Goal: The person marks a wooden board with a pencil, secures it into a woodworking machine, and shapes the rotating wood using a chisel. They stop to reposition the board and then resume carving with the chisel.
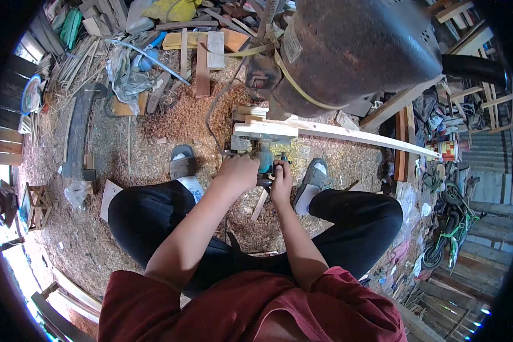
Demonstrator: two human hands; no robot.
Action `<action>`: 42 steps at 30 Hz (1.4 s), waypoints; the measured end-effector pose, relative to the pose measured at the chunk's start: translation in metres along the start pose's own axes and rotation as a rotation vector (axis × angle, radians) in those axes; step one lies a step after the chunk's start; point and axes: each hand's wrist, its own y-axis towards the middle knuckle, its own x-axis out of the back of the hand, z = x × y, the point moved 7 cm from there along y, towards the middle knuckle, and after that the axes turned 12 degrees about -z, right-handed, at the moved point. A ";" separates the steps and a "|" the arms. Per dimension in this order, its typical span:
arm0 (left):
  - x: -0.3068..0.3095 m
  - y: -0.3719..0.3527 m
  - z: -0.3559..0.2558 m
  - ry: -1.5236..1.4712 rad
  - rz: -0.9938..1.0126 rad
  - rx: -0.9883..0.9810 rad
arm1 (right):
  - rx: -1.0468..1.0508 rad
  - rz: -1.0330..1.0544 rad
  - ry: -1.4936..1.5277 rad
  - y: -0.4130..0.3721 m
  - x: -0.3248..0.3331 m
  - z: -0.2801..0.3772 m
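A small power tool with a teal body (265, 161) sits low between my knees, against the near side of a pale wooden block (265, 131). My left hand (240, 171) is closed round the tool's left side. On its right side, my right hand (281, 178) grips near a dark knob, thumb up. The tool's working end is hidden against the wood. A dark cord (211, 111) runs by the tool's left side. From the block, a long pale wooden beam (365, 137) stretches off to the right.
A large brown, worn machine body (347, 51) with a yellow strap looms at upper right. Wood shavings (176, 122) cover the ground. Scrap boards (202, 68) lie at the back. A dark timber (81, 131) lies left; a green motorbike (453, 228) stands far right.
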 end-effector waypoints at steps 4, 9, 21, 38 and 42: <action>-0.001 -0.010 -0.006 0.019 -0.011 -0.005 | -0.075 -0.005 -0.028 -0.008 0.006 -0.009; -0.003 -0.023 -0.014 0.038 -0.007 -0.005 | -0.171 -0.115 -0.233 -0.025 0.023 -0.035; -0.032 -0.062 -0.007 0.077 0.046 0.005 | -0.448 -0.156 0.150 -0.035 0.023 -0.074; -0.044 -0.058 -0.002 0.081 0.019 -0.026 | -0.405 -0.214 0.087 0.021 0.027 -0.120; -0.041 -0.054 -0.002 0.056 -0.023 -0.027 | -0.245 -0.246 0.022 0.031 0.025 -0.147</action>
